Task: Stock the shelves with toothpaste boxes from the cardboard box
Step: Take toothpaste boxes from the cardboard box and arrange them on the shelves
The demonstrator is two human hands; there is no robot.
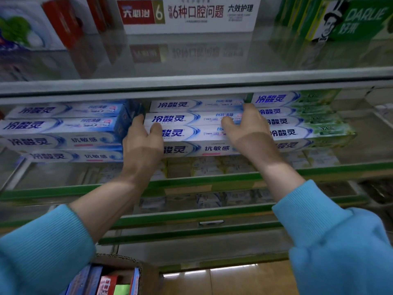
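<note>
A stack of several blue-and-white toothpaste boxes (pixel 191 119) lies lengthwise in the middle of a glass shelf (pixel 191 181) with a green front edge. My left hand (pixel 142 143) grips the stack's left end, fingers curled round the end and thumb on the front. My right hand (pixel 247 128) grips the right end, with its thumb across the front and its fingers reaching up to the top box. The open cardboard box (pixel 129 265) sits at the bottom left below my left sleeve, with blue, red and green packs inside.
Matching blue-and-white boxes (pixel 63 126) are stacked to the left, green-tinted ones (pixel 302 122) to the right. The glass shelf above (pixel 191 83) carries a white-and-red carton (pixel 187 13), red boxes (pixel 63 20) and green Darlie boxes (pixel 350 18). Lower shelves hold small packs.
</note>
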